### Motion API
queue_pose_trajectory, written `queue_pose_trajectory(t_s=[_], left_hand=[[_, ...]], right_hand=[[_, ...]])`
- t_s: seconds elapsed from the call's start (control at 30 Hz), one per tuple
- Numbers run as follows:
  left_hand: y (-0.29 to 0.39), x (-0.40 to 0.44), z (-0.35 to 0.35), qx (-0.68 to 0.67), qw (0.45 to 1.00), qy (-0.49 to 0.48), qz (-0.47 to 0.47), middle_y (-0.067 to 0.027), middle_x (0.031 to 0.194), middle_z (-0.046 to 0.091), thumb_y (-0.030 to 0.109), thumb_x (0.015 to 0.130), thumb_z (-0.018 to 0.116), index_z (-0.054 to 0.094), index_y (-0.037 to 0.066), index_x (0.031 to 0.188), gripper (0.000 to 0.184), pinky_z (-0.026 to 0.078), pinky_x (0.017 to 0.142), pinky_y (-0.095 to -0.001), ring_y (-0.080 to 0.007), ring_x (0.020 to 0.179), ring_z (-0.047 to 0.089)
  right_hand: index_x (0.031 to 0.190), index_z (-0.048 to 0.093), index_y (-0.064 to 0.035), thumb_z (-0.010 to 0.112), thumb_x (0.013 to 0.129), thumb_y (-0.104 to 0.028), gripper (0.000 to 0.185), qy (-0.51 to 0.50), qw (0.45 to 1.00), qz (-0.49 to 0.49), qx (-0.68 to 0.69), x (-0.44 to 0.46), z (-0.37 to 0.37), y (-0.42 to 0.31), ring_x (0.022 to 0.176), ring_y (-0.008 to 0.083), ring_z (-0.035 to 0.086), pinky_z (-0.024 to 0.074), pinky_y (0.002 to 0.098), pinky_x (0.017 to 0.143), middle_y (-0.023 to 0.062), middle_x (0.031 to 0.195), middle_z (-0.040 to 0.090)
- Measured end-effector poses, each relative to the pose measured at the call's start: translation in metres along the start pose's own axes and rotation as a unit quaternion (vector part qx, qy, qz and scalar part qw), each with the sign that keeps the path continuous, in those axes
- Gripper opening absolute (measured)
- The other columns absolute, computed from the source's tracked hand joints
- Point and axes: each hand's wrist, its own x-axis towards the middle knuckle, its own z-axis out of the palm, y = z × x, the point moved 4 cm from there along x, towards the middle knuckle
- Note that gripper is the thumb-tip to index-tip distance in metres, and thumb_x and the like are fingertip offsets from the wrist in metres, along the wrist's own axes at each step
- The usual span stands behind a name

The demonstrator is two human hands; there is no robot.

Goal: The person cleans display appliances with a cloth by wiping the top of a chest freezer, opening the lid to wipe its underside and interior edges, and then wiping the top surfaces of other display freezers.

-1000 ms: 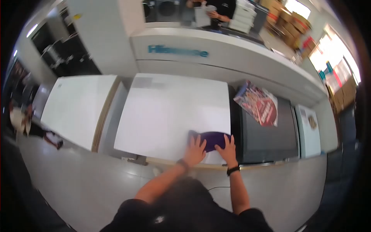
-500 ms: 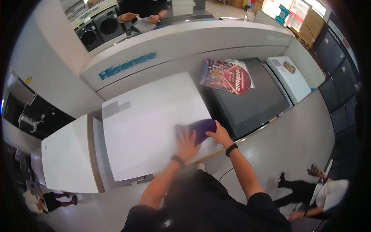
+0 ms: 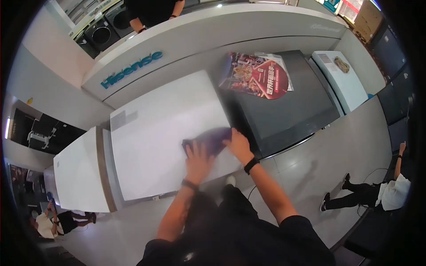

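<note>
A dark purple cloth lies bunched on the white top of a large box-shaped appliance. My left hand presses on the cloth's left part, palm down and fingers spread. At the cloth's right end, by the appliance's right edge, my right hand has its fingers curled round the fabric. A grey label sits at the appliance's far left corner. To the right stands a dark grey appliance with a red printed leaflet lying on top.
Another white appliance stands on the left, and a narrow white one with a coiled cord on the right. Behind runs a white counter with a person beyond it. Other people are on the floor at both sides.
Both hands and the cloth have shifted a little left with the view. The person behind the counter has lowered their hands. The person at right has moved and now stretches an arm out.
</note>
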Motion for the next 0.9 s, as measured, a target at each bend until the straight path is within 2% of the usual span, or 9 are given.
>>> queue_pose_trajectory(t_s=[0.13, 0.23, 0.4, 0.5, 0.63, 0.67, 0.77, 0.8, 0.9], left_hand=[[0.007, 0.038, 0.001, 0.023, 0.997, -0.043, -0.059, -0.0296, 0.153, 0.027, 0.050, 0.094, 0.050, 0.041, 0.007, 0.146, 0.068, 0.037, 0.098, -0.0673, -0.0616, 0.134, 0.028], [-0.001, 0.057, 0.003, 0.014, 0.993, -0.055, -0.100, -0.0291, 0.156, 0.023, 0.052, 0.096, 0.045, 0.038, 0.009, 0.149, 0.068, 0.031, 0.103, -0.0675, -0.0616, 0.135, 0.025], [-0.011, 0.065, 0.017, 0.033, 0.995, -0.020, -0.090, -0.0280, 0.157, 0.022, 0.050, 0.096, 0.044, 0.036, 0.009, 0.150, 0.068, 0.029, 0.105, -0.0669, -0.0600, 0.137, 0.023], [-0.017, 0.054, 0.020, 0.018, 0.997, -0.017, -0.078, -0.0273, 0.157, 0.022, 0.049, 0.096, 0.045, 0.035, 0.010, 0.151, 0.068, 0.028, 0.106, -0.0665, -0.0593, 0.138, 0.022], [-0.031, 0.062, 0.012, -0.015, 0.996, -0.006, -0.092, -0.0262, 0.157, 0.022, 0.048, 0.094, 0.048, 0.036, 0.010, 0.150, 0.069, 0.026, 0.108, -0.0661, -0.0582, 0.139, 0.021], [-0.035, 0.060, 0.012, -0.025, 0.995, -0.008, -0.098, -0.0261, 0.157, 0.023, 0.048, 0.094, 0.048, 0.036, 0.010, 0.150, 0.069, 0.025, 0.109, -0.0660, -0.0578, 0.140, 0.021], [-0.051, 0.055, 0.003, -0.081, 0.991, 0.036, -0.100, -0.0264, 0.156, 0.025, 0.047, 0.093, 0.050, 0.038, 0.010, 0.149, 0.069, 0.023, 0.111, -0.0656, -0.0569, 0.140, 0.020], [-0.052, 0.053, 0.003, -0.078, 0.991, 0.007, -0.106, -0.0267, 0.156, 0.025, 0.046, 0.093, 0.051, 0.038, 0.010, 0.149, 0.068, 0.022, 0.112, -0.0655, -0.0568, 0.140, 0.020], [-0.066, 0.068, -0.006, -0.059, 0.991, -0.035, -0.111, -0.0272, 0.155, 0.026, 0.045, 0.093, 0.050, 0.039, 0.008, 0.149, 0.067, 0.019, 0.113, -0.0654, -0.0576, 0.139, 0.020]], right_hand=[[0.135, 0.042, 0.0098, 0.073, 0.082, -0.029, 0.072, -0.030, 0.999, -0.018, 0.030, 0.042, 0.009, 0.005, 0.110, 0.0414, 0.059, 0.0490, 0.0445, 0.093, 0.0307, 0.116, 0.060], [0.134, 0.042, 0.0111, 0.071, 0.084, -0.027, 0.069, 0.013, 0.997, -0.043, 0.060, 0.076, 0.017, 0.006, 0.115, 0.0421, 0.057, 0.0474, 0.0447, 0.095, 0.0333, 0.121, 0.058], [0.125, 0.054, 0.0001, 0.071, 0.084, -0.028, 0.052, 0.054, 0.997, 0.008, 0.061, 0.077, 0.016, 0.005, 0.102, 0.0410, 0.064, 0.0501, 0.0458, 0.088, 0.0247, 0.106, 0.067], [0.125, 0.055, -0.0013, 0.072, 0.084, -0.029, 0.052, 0.095, 0.994, 0.016, 0.058, 0.064, 0.011, 0.001, 0.101, 0.0401, 0.065, 0.0507, 0.0447, 0.086, 0.0238, 0.104, 0.068], [0.128, 0.055, -0.0039, 0.074, 0.080, -0.040, 0.062, 0.105, 0.992, 0.067, -0.006, 0.059, 0.011, -0.012, 0.108, 0.0372, 0.063, 0.0502, 0.0446, 0.088, 0.0210, 0.113, 0.067], [0.133, 0.049, -0.0026, 0.073, 0.080, -0.045, 0.072, 0.083, 0.994, 0.075, -0.015, 0.058, 0.012, -0.018, 0.109, 0.0403, 0.061, 0.0496, 0.0453, 0.091, 0.0243, 0.118, 0.063], [0.139, 0.039, 0.0008, 0.071, 0.082, -0.047, 0.081, 0.097, 0.987, 0.100, -0.082, 0.055, 0.022, -0.034, 0.106, 0.0454, 0.060, 0.0488, 0.0458, 0.093, 0.0298, 0.118, 0.059], [0.143, 0.032, 0.0028, 0.066, 0.085, -0.050, 0.086, 0.079, 0.990, 0.088, -0.082, 0.055, 0.026, -0.034, 0.110, 0.0488, 0.056, 0.0467, 0.0494, 0.096, 0.0329, 0.123, 0.052], [0.145, 0.030, 0.0031, 0.061, 0.088, -0.052, 0.085, 0.051, 0.978, 0.121, -0.165, 0.055, 0.035, -0.047, 0.125, 0.0499, 0.043, 0.0409, 0.0573, 0.099, 0.0366, 0.136, 0.041]])
